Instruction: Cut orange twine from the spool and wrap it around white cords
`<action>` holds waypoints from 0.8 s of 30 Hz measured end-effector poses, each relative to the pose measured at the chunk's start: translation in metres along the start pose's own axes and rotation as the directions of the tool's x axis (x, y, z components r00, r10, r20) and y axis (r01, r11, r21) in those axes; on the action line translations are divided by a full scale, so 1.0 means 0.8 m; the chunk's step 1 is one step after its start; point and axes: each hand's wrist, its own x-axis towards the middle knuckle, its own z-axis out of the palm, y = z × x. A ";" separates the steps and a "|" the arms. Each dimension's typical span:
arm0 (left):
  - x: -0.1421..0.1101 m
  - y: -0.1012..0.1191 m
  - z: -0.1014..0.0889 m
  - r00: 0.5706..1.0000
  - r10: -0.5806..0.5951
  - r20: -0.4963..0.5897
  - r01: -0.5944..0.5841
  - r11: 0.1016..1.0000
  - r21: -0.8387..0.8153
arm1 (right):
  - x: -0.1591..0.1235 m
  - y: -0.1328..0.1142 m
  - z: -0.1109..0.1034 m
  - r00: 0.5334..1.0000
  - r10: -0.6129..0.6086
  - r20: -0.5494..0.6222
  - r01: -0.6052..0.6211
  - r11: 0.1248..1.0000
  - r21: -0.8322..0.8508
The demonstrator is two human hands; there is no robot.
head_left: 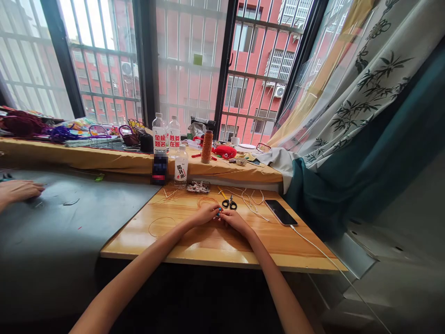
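My left hand [207,214] and my right hand [235,219] meet over the wooden table, fingers pinched together. Between their fingertips shows a small blue piece [219,212], too tiny to name. Just behind my hands lie black-handled scissors [229,203]. Loops of thin orange-brown cord [207,200] rest beside my left hand, and another thin cord loop [149,228] curves near my left forearm. White cords [251,204] trail across the table behind my right hand.
A clear box of small parts [198,187] and a water bottle [181,167] stand at the table's back. A phone [281,212] charges at right by a white cable [323,253]. Another person's hand [22,190] rests on the grey surface [62,241] at left. The sill holds a thread spool [207,147].
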 end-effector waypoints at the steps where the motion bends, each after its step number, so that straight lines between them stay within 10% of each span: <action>1: 0.000 0.000 0.000 1.000 0.003 0.001 -0.003 1.000 0.012 | 0.000 -0.001 0.000 1.000 0.002 0.000 -0.002 1.000 0.001; 24: 0.001 -0.005 0.001 0.998 0.057 -0.013 -0.054 0.978 0.199 | 0.003 0.010 0.000 1.000 -0.024 0.019 0.026 0.997 -0.079</action>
